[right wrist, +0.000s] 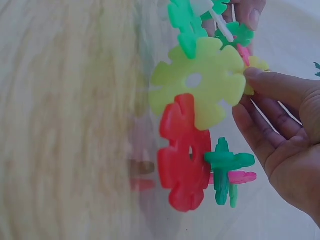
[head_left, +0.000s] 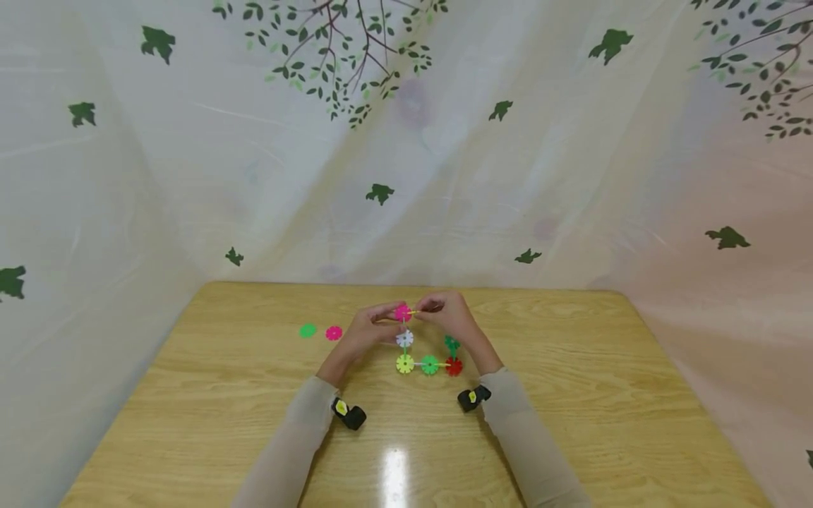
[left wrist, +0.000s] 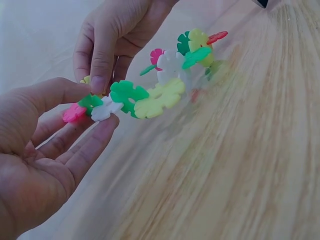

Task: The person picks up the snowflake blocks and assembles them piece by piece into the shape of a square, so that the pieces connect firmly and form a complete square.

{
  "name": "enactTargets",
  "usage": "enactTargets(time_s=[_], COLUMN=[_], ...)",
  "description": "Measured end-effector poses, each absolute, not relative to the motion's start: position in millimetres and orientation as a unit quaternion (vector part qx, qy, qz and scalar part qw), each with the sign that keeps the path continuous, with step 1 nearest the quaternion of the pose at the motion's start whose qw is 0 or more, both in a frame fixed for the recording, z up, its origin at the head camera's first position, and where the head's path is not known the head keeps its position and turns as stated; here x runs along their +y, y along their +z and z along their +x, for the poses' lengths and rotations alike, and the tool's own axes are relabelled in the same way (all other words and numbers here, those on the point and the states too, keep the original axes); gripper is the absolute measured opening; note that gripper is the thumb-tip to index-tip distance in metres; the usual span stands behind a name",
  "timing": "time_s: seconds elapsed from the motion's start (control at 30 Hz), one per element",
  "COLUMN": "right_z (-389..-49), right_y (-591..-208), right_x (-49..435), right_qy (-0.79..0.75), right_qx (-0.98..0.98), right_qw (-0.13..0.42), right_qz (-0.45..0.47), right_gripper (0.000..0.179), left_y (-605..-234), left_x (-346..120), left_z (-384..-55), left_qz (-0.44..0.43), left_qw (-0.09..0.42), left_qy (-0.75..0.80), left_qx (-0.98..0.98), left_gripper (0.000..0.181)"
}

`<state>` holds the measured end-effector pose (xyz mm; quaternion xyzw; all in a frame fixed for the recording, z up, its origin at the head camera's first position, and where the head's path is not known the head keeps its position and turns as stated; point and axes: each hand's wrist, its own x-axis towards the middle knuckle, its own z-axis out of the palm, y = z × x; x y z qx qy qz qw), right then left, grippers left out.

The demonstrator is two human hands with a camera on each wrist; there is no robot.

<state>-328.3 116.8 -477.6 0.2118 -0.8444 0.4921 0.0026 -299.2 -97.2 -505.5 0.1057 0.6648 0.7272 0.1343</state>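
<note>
Notched plastic flower discs are slotted together into a bent chain. Its near row has a yellow disc (head_left: 404, 364), a green disc (head_left: 429, 365) and a red disc (head_left: 454, 366), with a dark green disc (head_left: 452, 343) behind the red one. A white disc (head_left: 404, 339) and a pink disc (head_left: 403, 312) lead away on the left side. My left hand (head_left: 368, 330) holds the chain by its pink end, thumb and fingers either side. The thumb and fingers of my right hand (head_left: 449, 314) pinch a small yellow disc (right wrist: 257, 64) against the pink one's edge.
A loose green disc (head_left: 308, 330) and a loose pink disc (head_left: 333, 333) lie left of the hands on the wooden table (head_left: 222, 409). A leaf-printed curtain (head_left: 305, 197) hangs behind the table's far edge.
</note>
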Motion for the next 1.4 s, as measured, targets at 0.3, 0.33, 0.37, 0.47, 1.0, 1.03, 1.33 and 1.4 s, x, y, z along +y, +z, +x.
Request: enactTargets(time_s=[0.3, 0.33, 0.37, 0.47, 1.0, 1.03, 1.33, 1.4], right_z=[-323, -322, -321, -317, -325, -326, -343, -348], right_y=[-473, -471, -470, -465, -429, -428, -439, -442], right_x=[117, 116, 116, 115, 88, 84, 40, 31], right_qy=[0.478, 0.478, 0.476, 0.472, 0.387, 0.385, 0.368, 0.357], right_qx=[-0.841, -0.839, -0.839, -0.836, -0.844, -0.841, -0.823, -0.820], right_qw=[-0.025, -0.028, -0.033, -0.046, -0.083, -0.087, -0.142, -0.156], right_qz=[0.253, 0.258, 0.262, 0.276, 0.362, 0.369, 0.410, 0.419], right_gripper=[0.010, 0.011, 0.011, 0.014, 0.015, 0.014, 0.021, 0.022], left_y=[-506, -505, -504, -502, -512, -512, -513, -513], left_x=[-100, -100, -101, -105, -149, -152, -174, -177], left_z=[-289, -287, -285, -279, -240, -238, -228, -227], left_qz=[0.086, 0.082, 0.080, 0.076, 0.084, 0.085, 0.118, 0.124], left_qw=[0.125, 0.127, 0.128, 0.135, 0.187, 0.188, 0.205, 0.210], left_qy=[0.719, 0.717, 0.716, 0.710, 0.684, 0.682, 0.671, 0.673], left_qx=[0.678, 0.680, 0.682, 0.687, 0.700, 0.702, 0.703, 0.699], left_gripper=[0.056, 0.056, 0.056, 0.057, 0.056, 0.057, 0.054, 0.053])
